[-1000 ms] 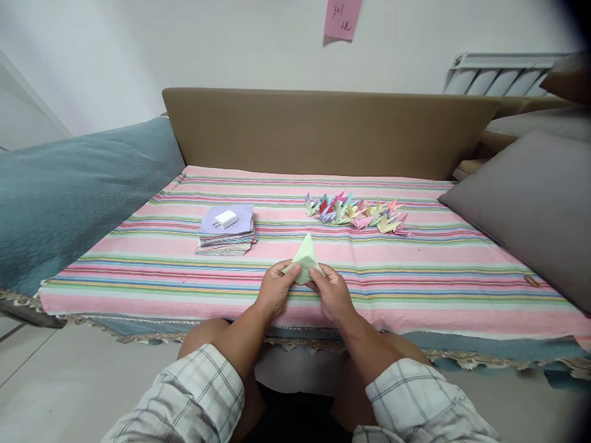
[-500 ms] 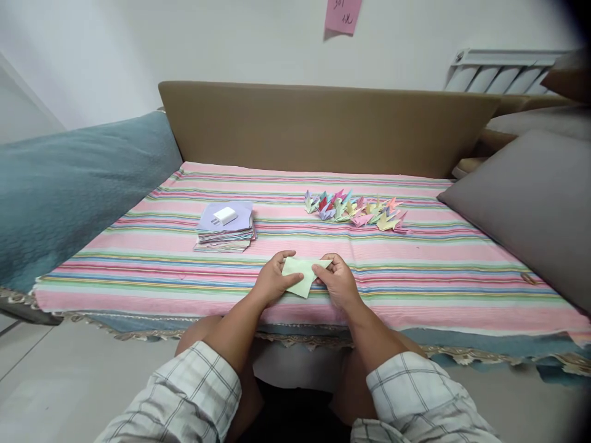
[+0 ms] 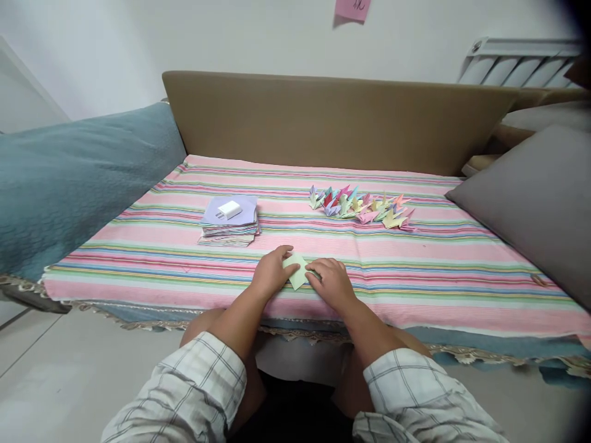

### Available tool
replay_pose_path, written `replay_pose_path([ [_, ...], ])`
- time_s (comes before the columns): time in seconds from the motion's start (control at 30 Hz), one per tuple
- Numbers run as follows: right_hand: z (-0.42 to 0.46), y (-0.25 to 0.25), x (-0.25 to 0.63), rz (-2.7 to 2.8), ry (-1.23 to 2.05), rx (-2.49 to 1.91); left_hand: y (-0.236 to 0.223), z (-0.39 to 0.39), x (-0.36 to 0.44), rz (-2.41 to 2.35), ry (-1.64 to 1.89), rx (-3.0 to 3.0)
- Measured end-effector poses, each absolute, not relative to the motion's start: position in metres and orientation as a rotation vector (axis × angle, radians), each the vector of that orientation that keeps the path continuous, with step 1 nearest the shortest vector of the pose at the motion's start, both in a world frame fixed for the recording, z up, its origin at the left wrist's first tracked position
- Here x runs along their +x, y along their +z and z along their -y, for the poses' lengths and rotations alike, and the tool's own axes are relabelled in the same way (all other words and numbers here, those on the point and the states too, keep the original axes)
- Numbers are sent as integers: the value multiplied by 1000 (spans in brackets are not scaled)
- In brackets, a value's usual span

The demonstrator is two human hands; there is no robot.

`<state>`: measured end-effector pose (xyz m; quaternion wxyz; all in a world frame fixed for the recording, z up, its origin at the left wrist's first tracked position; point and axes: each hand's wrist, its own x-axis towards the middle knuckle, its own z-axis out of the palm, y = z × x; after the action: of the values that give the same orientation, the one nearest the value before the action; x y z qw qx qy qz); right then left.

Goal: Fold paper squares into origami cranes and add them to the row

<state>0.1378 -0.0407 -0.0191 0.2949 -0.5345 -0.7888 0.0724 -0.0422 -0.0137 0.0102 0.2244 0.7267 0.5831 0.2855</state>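
Observation:
A folded pale green paper (image 3: 296, 273) lies flat on the striped cloth (image 3: 415, 271) near its front edge. My left hand (image 3: 271, 272) pins the paper's left side, thumb on top, fingers curled. My right hand (image 3: 333, 284) presses down on its right side, knuckles up, covering most of it. Only a small green corner shows between the two hands.
A stack of coloured paper squares (image 3: 229, 226) with a white charger plug (image 3: 229, 210) on top sits at the left. A row of several folded paper cranes (image 3: 362, 207) lies behind. A teal cushion (image 3: 69, 184) is left, a grey pillow (image 3: 540, 197) right, a tan backrest (image 3: 323, 117) behind.
The green paper stood upright as a pointed shape, then was laid flat. Both hands have now closed over it and press it onto the cloth.

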Motion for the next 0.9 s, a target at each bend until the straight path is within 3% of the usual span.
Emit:
replay_pose_path([
  [0.27,37,-24,139,2121,195,-1461,6,9,-76,-1632,740,2165],
  [0.9,38,-24,138,2079,197,-1411,8,19,-63,-1658,666,2113],
])
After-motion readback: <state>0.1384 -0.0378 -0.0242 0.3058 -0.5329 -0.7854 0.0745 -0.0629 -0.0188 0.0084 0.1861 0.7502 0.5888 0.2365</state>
